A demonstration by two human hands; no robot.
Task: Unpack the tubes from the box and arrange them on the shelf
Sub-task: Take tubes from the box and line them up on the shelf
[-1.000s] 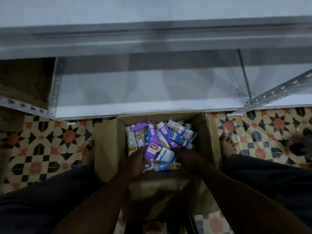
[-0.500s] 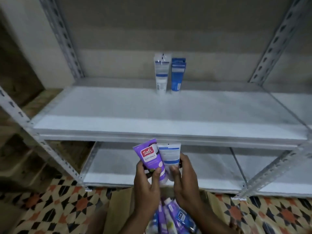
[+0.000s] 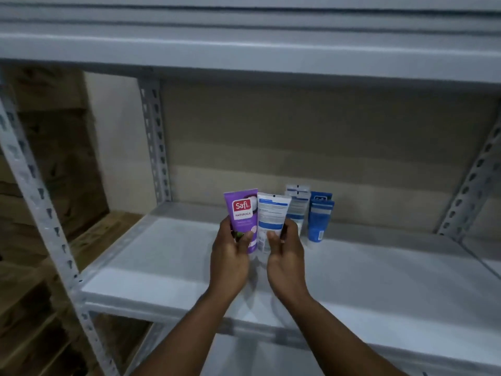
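Evidently, the step in hand was placement: two tubes were out of the box, held over the shelf (image 3: 162,267) and not yet set down. The box itself was out of view.

The left hand (image 3: 230,256) gripped the purple tube (image 3: 242,213), thumb across its front and fingers curled behind. The right hand (image 3: 284,253) gripped the printed white tube (image 3: 271,215) in the same manner. Both tubes were held upright, crimped ends up, side by side with their edges touching. The caps were hidden by the hands.

At the back of the shelf, close to the back wall (image 3: 298,131), a standing white tube (image 3: 296,210) and a blue tube (image 3: 318,221) stood upright just beside each other. The held pair was in front of them and slightly to their left.

By judgement, the next move called for carrying both tubes toward the back, lowering each onto its cap, and lining it up with the row. Free shelf lay to the left of the standing white tube.

The purple tube bore a red label reading "Safi" over "NATURALS". The printed white tube showed small text and a blue band. Both looked like soft, flat-ended plastic, likely to tip if released off balance
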